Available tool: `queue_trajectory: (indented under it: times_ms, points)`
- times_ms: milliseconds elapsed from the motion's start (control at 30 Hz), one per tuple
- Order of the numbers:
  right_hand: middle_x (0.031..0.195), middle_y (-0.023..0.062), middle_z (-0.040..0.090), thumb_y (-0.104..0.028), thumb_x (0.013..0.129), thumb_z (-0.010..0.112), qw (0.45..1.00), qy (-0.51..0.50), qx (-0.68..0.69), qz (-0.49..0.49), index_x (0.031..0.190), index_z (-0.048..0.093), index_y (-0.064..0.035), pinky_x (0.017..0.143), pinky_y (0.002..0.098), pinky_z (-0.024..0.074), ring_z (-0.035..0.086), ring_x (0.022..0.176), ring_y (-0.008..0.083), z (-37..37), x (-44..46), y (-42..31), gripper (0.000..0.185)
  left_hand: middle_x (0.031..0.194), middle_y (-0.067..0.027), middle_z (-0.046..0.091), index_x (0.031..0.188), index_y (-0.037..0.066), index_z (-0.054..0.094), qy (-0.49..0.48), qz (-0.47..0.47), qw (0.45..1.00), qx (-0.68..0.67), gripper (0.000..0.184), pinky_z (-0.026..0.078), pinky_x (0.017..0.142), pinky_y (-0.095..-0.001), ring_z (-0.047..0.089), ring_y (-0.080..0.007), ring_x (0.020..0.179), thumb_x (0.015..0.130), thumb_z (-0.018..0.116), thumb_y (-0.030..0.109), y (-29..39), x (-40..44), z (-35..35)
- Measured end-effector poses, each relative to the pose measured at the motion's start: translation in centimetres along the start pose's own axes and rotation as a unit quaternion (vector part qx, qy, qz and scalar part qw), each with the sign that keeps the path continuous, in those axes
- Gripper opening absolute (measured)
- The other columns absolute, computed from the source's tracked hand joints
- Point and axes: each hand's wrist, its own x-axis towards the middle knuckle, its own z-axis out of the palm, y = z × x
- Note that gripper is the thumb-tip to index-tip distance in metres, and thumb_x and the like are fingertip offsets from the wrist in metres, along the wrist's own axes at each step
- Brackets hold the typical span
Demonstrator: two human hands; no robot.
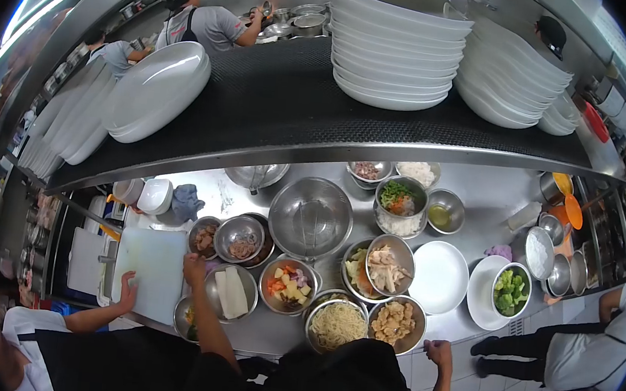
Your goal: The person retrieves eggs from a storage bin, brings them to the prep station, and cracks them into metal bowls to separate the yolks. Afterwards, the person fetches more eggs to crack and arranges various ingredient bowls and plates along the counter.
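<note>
My left hand (194,268) is closed at the left edge of the steel bowl with white blocks (231,293), just below a bowl of brown meat (206,238). What its fingers hold, if anything, is too small to tell. Off the counter's front edge, my right hand (439,352) is curled closed, right of the bowl of browned pieces (393,322); its contents are hidden. Between my hands stand a bowl of cut vegetables (288,285), a bowl of noodles (338,326) and a bowl of pale strips (389,269).
A co-worker's hand (126,292) is spread by the pale cutting board (147,270). White plates (438,278) and a broccoli bowl (511,290) stand right. Stacked dishes (394,52) fill the overhead shelf (264,78). Another person (584,357) stands at the far right.
</note>
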Motion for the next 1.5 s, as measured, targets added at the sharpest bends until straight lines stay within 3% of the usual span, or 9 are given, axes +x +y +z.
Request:
queue_trajectory:
  times_ms: [100,233,300,500,600,833,900,1433,1500]
  points:
    - [0.055,0.0065,0.060,-0.025,0.083,0.066,1.000,-0.005,0.022,0.005,0.064,0.066,0.0019,0.044,0.0278,0.0439,0.054,0.046,0.0113,0.0,0.1,0.2,0.034,0.101,-0.0167,0.065,0.106,0.010,0.054,0.009,-0.083,0.996,-0.018,0.043,0.047,0.084,-0.0430,0.062,-0.0361,0.096,0.070,0.074,0.021,0.0,0.3,0.6]
    - [0.058,0.0071,0.062,-0.025,0.084,0.066,0.999,-0.007,0.037,0.011,0.064,0.066,0.0022,0.044,0.0275,0.0442,0.054,0.047,0.0118,-0.1,-0.1,0.0,0.033,0.106,-0.0195,0.063,0.115,0.006,0.049,0.024,-0.081,0.995,-0.050,0.054,0.045,0.088,-0.0432,0.060,-0.0386,0.100,0.069,0.074,0.021,-2.2,1.9,2.6]
    - [0.058,0.0071,0.062,-0.025,0.084,0.066,0.999,-0.008,0.033,0.006,0.065,0.066,0.0025,0.044,0.0276,0.0442,0.054,0.047,0.0119,-0.1,0.1,0.1,0.034,0.101,-0.0225,0.064,0.102,-0.005,0.059,-0.003,0.004,0.995,-0.099,0.038,0.046,0.086,-0.0416,0.060,-0.0369,0.095,0.070,0.070,0.013,-5.4,4.1,4.7]
    - [0.057,0.0073,0.062,-0.025,0.084,0.067,1.000,-0.014,0.025,0.001,0.066,0.067,0.0037,0.043,0.0280,0.0439,0.054,0.046,0.0121,-0.2,0.0,0.0,0.034,0.108,-0.0289,0.060,0.111,-0.011,0.055,-0.084,-0.009,0.989,-0.124,0.053,0.044,0.090,-0.0413,0.058,-0.0408,0.101,0.065,0.061,0.016,-0.9,1.4,0.8]
    - [0.057,0.0075,0.062,-0.025,0.084,0.067,1.000,-0.013,0.023,0.005,0.067,0.067,0.0039,0.044,0.0281,0.0439,0.054,0.046,0.0120,-0.3,0.3,0.1,0.034,0.116,-0.0236,0.059,0.120,-0.001,0.054,-0.031,-0.057,0.998,-0.017,0.055,0.042,0.095,-0.0428,0.055,-0.0407,0.109,0.068,0.055,0.016,-0.7,1.1,1.1]
    - [0.056,0.0078,0.061,-0.026,0.083,0.068,1.000,-0.010,0.008,0.011,0.068,0.068,0.0038,0.044,0.0286,0.0436,0.054,0.045,0.0124,-0.5,-0.3,-0.6,0.033,0.122,-0.0251,0.055,0.125,-0.001,0.050,-0.081,-0.051,0.994,-0.043,0.061,0.039,0.099,-0.0435,0.051,-0.0415,0.114,0.068,0.056,0.019,-0.6,1.1,0.4]
    - [0.056,0.0079,0.061,-0.026,0.083,0.067,1.000,-0.011,-0.002,0.011,0.068,0.068,0.0037,0.043,0.0288,0.0435,0.054,0.045,0.0125,-0.7,-0.6,-1.1,0.033,0.114,-0.0358,0.054,0.114,-0.015,0.049,-0.050,-0.029,0.996,-0.071,0.061,0.040,0.097,-0.0432,0.052,-0.0467,0.111,0.065,0.058,0.021,-2.1,1.7,1.4]
    - [0.058,0.0089,0.064,-0.025,0.083,0.068,0.999,-0.027,0.030,0.018,0.069,0.069,0.0045,0.043,0.0289,0.0459,0.056,0.046,0.0133,-0.7,-0.2,-0.9,0.033,0.113,-0.0334,0.057,0.114,-0.012,0.051,-0.059,-0.025,0.998,-0.019,0.059,0.042,0.094,-0.0443,0.054,-0.0453,0.109,0.072,0.059,0.028,-1.1,1.1,0.2]
    - [0.057,0.0080,0.063,-0.027,0.083,0.068,1.000,-0.030,0.004,-0.007,0.068,0.069,0.0036,0.042,0.0289,0.0457,0.056,0.045,0.0128,-0.5,0.9,0.6,0.034,0.126,-0.0286,0.051,0.129,-0.005,0.044,-0.103,-0.050,0.993,0.014,0.067,0.037,0.101,-0.0440,0.048,-0.0437,0.118,0.078,0.057,0.037,-0.8,1.0,0.1]
